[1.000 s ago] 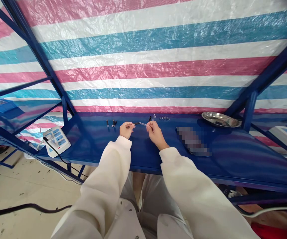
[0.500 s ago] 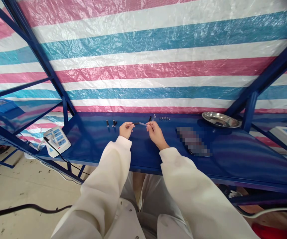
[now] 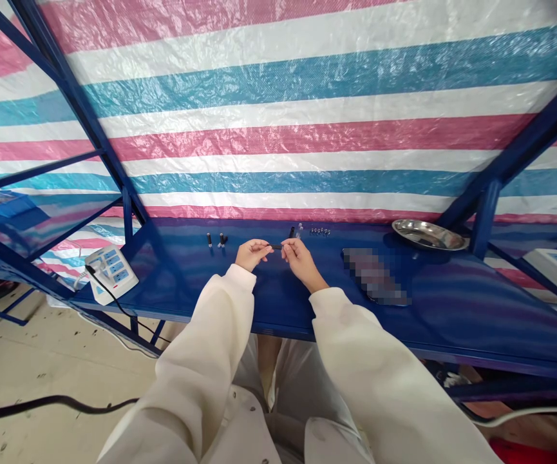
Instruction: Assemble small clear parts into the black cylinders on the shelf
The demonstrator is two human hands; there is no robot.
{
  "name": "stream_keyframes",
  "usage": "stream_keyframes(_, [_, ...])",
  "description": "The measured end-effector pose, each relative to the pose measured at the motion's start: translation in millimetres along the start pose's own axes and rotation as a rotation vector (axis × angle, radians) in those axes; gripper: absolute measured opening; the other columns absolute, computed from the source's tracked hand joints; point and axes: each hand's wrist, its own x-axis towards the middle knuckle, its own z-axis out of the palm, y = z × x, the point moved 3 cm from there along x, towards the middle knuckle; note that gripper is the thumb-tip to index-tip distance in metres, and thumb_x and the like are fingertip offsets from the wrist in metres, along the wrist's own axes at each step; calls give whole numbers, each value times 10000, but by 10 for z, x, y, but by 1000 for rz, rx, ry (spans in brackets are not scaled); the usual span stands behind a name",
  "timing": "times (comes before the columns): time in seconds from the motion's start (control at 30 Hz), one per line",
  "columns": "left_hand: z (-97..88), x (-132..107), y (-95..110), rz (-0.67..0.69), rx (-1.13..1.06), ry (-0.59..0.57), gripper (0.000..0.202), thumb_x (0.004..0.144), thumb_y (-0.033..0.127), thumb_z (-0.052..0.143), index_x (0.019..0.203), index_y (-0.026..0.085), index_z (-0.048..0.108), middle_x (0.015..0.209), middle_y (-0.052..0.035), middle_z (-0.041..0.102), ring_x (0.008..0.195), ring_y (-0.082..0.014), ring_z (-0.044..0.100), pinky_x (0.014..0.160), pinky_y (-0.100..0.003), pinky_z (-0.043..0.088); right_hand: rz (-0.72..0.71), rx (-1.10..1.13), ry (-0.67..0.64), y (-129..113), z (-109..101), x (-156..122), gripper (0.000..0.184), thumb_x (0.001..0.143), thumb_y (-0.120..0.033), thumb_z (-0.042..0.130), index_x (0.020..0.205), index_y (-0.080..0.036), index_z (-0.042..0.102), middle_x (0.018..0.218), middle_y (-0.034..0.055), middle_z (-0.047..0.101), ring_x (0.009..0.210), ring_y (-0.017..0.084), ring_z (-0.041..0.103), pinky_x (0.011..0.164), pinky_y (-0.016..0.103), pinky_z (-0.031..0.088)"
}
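My left hand and my right hand are close together above the blue table, fingers pinched. Between their fingertips shows a slim black tube, held from both ends. The clear slim part at its right end is hidden behind my right fingers. Just beyond my right hand lie a small black cylinder and some clear small pieces. Short black cylinders with pale ends stand to the left of my left hand.
A row of several small shiny metal pieces lies at the back. Farther right are a steel tray and a blurred-out dark object. A white power strip with a black cable sits at the left end. Blue frame posts flank the table.
My hands have come closer together. The clear part that showed between them has gone from sight, and only a short stretch of black tube is visible.
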Motion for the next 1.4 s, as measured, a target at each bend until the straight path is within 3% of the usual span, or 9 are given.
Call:
stream_keyframes(0.53, [73,-78,103,34,41,-21,350,590,395,738,743,110,602,683,-82,689,422,-70,513,373,-180,294,113,-23,-37,-43,41,-29,472,786,-662,383,909,-212,459,517,-67,453,476,104,421,512,258,347])
stream_keyframes(0.73, [139,-122,167,110,31,-50,379,576,391,742,804,108,638,672,-49,668,431,-69,513,427,-206,384,190,105,-7,-91,62,-38,492,767,-679,400,899,-209,457,461,-81,435,427,96,391,460,241,319])
stream_keyframes(0.97, [211,-126,95,146,163,-87,348,630,403,700,814,110,666,633,-23,629,461,-78,506,467,-224,430,295,167,-75,-109,103,-63,494,758,-671,420,908,-202,459,428,-86,436,385,91,367,416,223,266])
stream_keyframes(1.03, [162,-98,97,166,285,-23,297,663,390,675,804,129,674,624,-16,626,493,-90,517,494,-223,438,297,118,-61,-89,96,-61,485,758,-664,422,901,-202,463,421,-85,438,385,92,370,419,224,276])
stream_keyframes(1.1, [41,-53,141,169,507,132,214,691,345,654,780,151,679,641,-25,640,573,-122,565,571,-239,458,286,62,-26,-68,78,-58,461,766,-643,428,895,-202,469,425,-83,442,397,93,383,435,228,301])
stream_keyframes(1.2, [-228,23,234,22,887,376,144,722,282,615,777,168,683,718,-78,674,733,-206,630,688,-301,468,278,-2,1,-48,60,-58,406,770,-600,452,875,-209,471,434,-81,446,411,97,400,457,236,322])
stream_keyframes(1.3, [-466,73,283,-142,1106,476,171,751,271,570,839,182,687,862,-137,688,859,-264,638,732,-335,465,286,-33,-30,-48,68,-62,366,751,-567,493,851,-216,471,432,-83,440,406,102,399,452,244,321])
stream_keyframes(1.4, [-594,82,255,-237,1184,491,192,767,277,543,857,187,687,942,-151,681,910,-276,634,739,-335,466,281,-39,-52,-66,76,-63,341,742,-545,503,836,-218,475,437,-81,436,401,103,395,446,248,320])
